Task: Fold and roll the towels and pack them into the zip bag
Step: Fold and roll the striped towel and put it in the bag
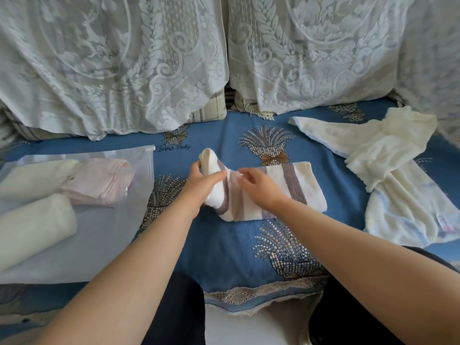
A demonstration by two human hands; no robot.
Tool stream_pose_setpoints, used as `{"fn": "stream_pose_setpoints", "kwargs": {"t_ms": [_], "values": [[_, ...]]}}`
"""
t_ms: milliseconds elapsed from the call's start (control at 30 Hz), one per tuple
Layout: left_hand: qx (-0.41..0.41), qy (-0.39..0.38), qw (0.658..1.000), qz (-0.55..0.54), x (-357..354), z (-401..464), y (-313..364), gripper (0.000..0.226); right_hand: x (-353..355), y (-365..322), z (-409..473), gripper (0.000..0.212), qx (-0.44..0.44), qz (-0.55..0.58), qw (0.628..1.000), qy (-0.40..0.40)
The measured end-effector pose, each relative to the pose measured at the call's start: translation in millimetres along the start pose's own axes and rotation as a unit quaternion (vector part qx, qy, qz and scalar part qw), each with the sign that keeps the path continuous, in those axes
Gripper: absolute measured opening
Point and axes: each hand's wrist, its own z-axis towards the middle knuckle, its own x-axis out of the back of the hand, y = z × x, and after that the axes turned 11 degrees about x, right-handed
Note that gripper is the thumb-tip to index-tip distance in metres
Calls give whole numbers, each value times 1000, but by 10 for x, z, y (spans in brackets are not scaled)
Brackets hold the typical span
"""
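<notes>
on the blue cover point(224, 247), striped towel point(286, 190) lengthwise left-right, left end rolled in both hands

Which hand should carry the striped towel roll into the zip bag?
Left. The left hand already grips the rolled end of the striped towel, and the zip bag lies on its side; the right hand only pinches the flat part.
</notes>
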Motion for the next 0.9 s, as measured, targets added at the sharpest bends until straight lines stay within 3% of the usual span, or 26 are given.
{"fn": "stream_pose_setpoints", "kwargs": {"t_ms": [67, 133, 233, 300, 367, 433, 500, 567, 600, 633, 733, 800, 900], "values": [[-68, -12, 996, 65, -233, -84, 19, 69, 237, -57, -9, 39, -43, 146, 987, 48], [-106, -60, 983, 140, -478, -193, -26, 72, 420, -43, -55, 40, -69, 195, 977, 42], [-91, -122, 964, 218, -739, -227, -157, 69, 502, 100, -111, 53, -87, 25, 996, 5], [-70, -137, 968, 196, -771, -239, -174, 68, 472, 180, -146, 60, -72, -99, 992, 6], [-49, -165, 976, 137, -743, -214, -165, 61, 408, 198, -207, 59, 30, -222, 972, 64], [-38, -174, 979, 96, -673, -195, -140, 53, 303, 200, -231, 49, 141, -259, 953, 67], [-87, -111, 980, 142, -585, -169, -118, 50, 224, 203, -235, 44, 150, -261, 954, -15], [-142, 20, 960, 239, -475, -48, -166, 44, 229, 248, -213, 44, 105, -294, 947, -73], [-130, 67, 954, 263, -422, 11, -186, 43, 256, 264, -197, 46, 81, -296, 949, -76], [-81, 71, 961, 255, -383, 61, -204, 45, 283, 271, -181, 48, 57, -283, 955, -75], [76, -95, 991, 61, -387, 77, -196, 39, 352, 203, -134, 57, -7, -175, 982, -71], [41, -164, 985, -19, -446, -33, -111, 30, 459, 120, -114, 64, -59, -76, 994, -44], [-100, -216, 971, -12, -588, -119, -52, 32, 797, 17, -107, 66, -137, 115, 984, -13]]}}
